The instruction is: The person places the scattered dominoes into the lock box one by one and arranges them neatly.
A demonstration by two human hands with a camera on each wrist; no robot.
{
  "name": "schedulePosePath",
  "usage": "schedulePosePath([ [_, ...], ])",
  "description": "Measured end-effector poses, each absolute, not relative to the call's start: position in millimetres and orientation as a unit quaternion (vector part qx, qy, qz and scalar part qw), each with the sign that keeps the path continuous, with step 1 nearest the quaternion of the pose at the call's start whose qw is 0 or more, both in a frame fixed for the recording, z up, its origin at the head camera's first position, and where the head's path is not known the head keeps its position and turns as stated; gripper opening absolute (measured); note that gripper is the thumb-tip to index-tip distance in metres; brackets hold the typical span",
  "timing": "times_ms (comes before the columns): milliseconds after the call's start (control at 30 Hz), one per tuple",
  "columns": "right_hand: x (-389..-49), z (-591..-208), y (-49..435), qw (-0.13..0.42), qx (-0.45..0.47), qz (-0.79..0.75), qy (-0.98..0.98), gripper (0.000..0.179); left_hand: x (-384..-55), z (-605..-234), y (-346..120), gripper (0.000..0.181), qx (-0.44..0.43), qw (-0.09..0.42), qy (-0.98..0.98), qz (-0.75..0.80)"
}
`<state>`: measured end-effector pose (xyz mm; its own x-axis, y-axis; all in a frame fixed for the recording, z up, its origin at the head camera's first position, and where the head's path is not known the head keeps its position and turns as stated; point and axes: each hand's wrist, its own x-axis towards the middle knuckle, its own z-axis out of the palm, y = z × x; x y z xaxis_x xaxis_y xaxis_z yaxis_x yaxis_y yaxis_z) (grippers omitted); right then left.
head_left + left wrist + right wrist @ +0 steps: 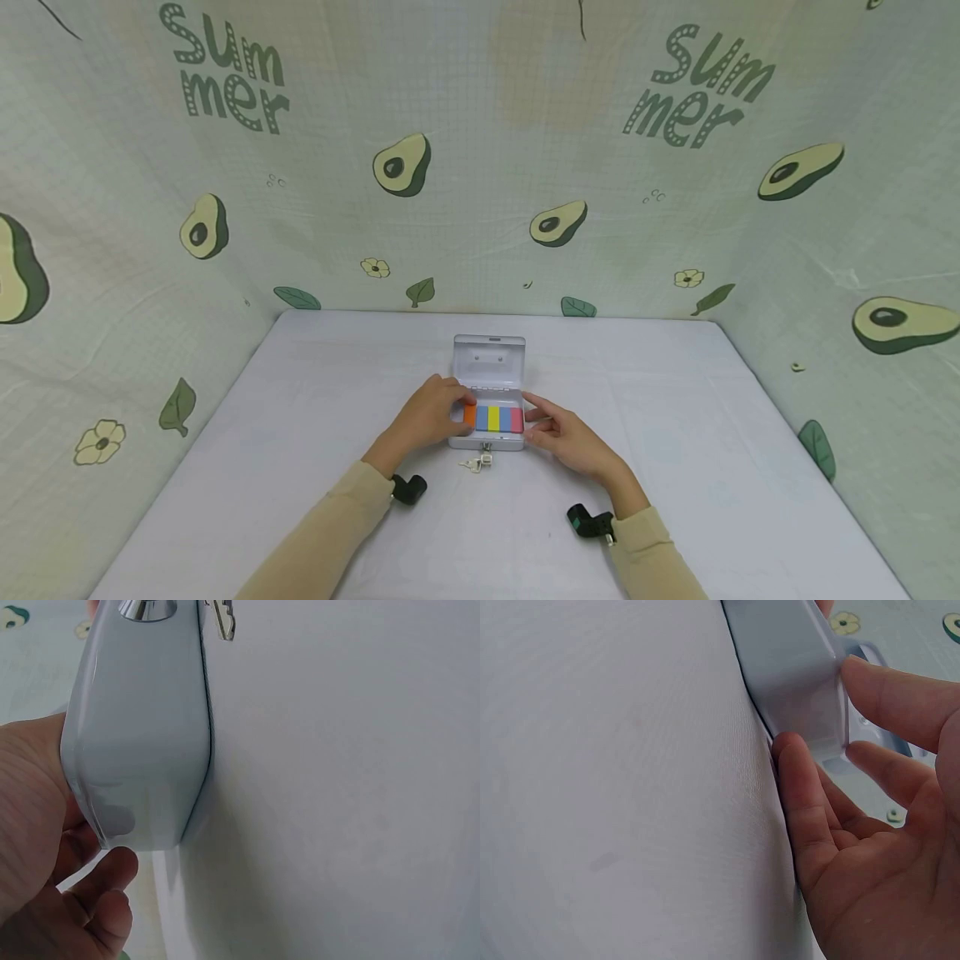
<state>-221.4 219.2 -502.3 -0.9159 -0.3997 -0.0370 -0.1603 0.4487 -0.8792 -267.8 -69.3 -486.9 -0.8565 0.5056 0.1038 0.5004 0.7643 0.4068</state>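
A small pale metal cash box (465, 444) stands on the white-covered table, its lid (489, 364) raised at the back. Inside lies a row of coloured blocks: an orange block (469, 415) at the left end, then blue, a yellow block (493, 418), blue again, and a pink block (517, 419). My left hand (431, 412) reaches over the left rim and pinches the orange block between thumb and forefinger; in the left wrist view the box wall (142, 727) hides those fingertips. My right hand (572, 439) touches the box's right side (806, 712) with fairly straight fingers.
Keys (474, 462) hang from the lock (487, 448) at the box's front and lie on the white tablecloth (660, 400). Cloth walls (480, 167) printed with avocados and leaves enclose the table at the back and both sides.
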Motion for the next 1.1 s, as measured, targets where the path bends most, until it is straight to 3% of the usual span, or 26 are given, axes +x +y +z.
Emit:
schedulePosePath([
  [1100,-220.0,-502.3,217.8,0.124,-0.158,-0.502,0.841,0.068,-264.0,-485.7,-65.4,0.036,0.259,0.006,0.946,0.198],
])
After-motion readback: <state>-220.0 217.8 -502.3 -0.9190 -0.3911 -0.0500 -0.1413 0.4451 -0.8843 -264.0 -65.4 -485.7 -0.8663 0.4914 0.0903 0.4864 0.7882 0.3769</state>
